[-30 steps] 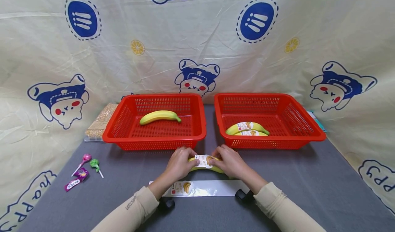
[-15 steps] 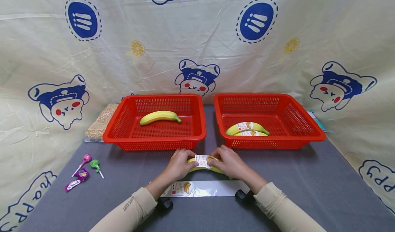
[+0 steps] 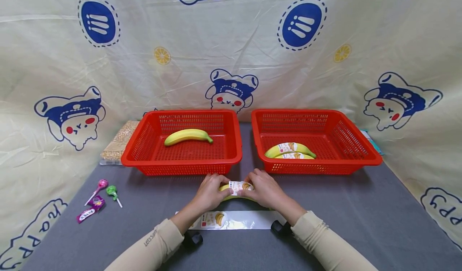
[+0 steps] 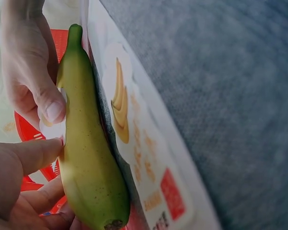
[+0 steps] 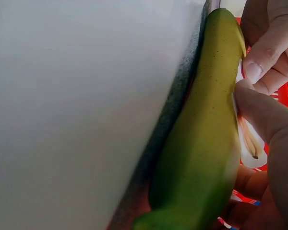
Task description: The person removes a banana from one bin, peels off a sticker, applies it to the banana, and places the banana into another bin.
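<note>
The left hand (image 3: 210, 192) and right hand (image 3: 266, 188) gripped one banana (image 3: 236, 198) low in the centre of the frame, thumbs in front on its sticker label (image 3: 240, 187); the step in hand looked like pressing that label flat, and the next move seemed to call for even thumb pressure out to both label ends, gentle enough to spare the peel; just below, a white backing strip (image 3: 249, 220) lay on the grey tablecloth (image 3: 231, 249), a banana sticker (image 3: 213, 220) towards its left end; at lower left were a pink lollipop (image 3: 103, 183), a green lollipop (image 3: 111, 190) and purple-wrapped candy (image 3: 86, 214); beyond the hands, the red basket left of centre (image 3: 180, 168) held an unlabelled banana (image 3: 188, 136); the red basket right of centre (image 3: 310, 167) held two labelled bananas (image 3: 304, 148); behind hung a cartoon-printed cloth (image 3: 180, 82).
</note>
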`<state>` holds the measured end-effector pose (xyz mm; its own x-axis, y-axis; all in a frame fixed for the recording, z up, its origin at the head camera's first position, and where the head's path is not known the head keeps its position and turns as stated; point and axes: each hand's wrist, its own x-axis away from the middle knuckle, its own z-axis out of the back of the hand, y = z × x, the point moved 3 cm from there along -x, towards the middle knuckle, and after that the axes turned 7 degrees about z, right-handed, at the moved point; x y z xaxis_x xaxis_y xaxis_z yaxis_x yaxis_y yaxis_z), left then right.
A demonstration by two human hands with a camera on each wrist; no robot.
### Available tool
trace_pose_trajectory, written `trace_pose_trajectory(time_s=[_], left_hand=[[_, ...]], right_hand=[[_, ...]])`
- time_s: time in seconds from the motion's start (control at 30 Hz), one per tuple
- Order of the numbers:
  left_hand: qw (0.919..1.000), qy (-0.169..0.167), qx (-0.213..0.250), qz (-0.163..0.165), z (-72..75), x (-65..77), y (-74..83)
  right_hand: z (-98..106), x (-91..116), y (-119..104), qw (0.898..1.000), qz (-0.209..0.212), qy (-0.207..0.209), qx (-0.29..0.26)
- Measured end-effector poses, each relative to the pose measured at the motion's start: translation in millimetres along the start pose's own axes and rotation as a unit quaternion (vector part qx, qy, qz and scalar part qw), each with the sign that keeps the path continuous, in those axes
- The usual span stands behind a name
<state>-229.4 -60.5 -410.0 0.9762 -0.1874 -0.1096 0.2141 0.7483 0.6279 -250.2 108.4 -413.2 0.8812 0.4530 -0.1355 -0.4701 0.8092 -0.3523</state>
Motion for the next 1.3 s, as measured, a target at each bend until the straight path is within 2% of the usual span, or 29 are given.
trace_pose_trajectory(time_s=[0.27, 0.53, 0.7, 0.93, 1.17, 1.3], left_hand=[[0.9991, 0.005, -0.039, -0.016, -1.0, -2.6, 2.1], [0.9969, -0.013, -0.078, -0.001, -5.2, -5.4, 3.7], [0.9959, -0.012, -0.088, -0.014, -5.8, -5.3, 4.2], [0.996, -0.012, -0.084, -0.027, -4.7, -4.2, 4.4], [0.9957, -0.013, -0.089, -0.023, -6.1, -4.1, 3.3], [0.9952, -0.01, -0.095, -0.023, -5.8, -3.5, 4.1]], right_hand=[[0, 3, 2, 0.999, 0.036, 0.001, 0.009], [0, 6, 2, 0.998, 0.054, 0.005, 0.01], [-1, 7, 5, 0.998, 0.058, 0.008, -0.012], [-2, 5, 12, 0.994, 0.005, -0.005, -0.106], [-4, -2, 11, 0.993, -0.032, -0.004, -0.11], [-6, -3, 14, 0.991, -0.036, -0.016, -0.132]])
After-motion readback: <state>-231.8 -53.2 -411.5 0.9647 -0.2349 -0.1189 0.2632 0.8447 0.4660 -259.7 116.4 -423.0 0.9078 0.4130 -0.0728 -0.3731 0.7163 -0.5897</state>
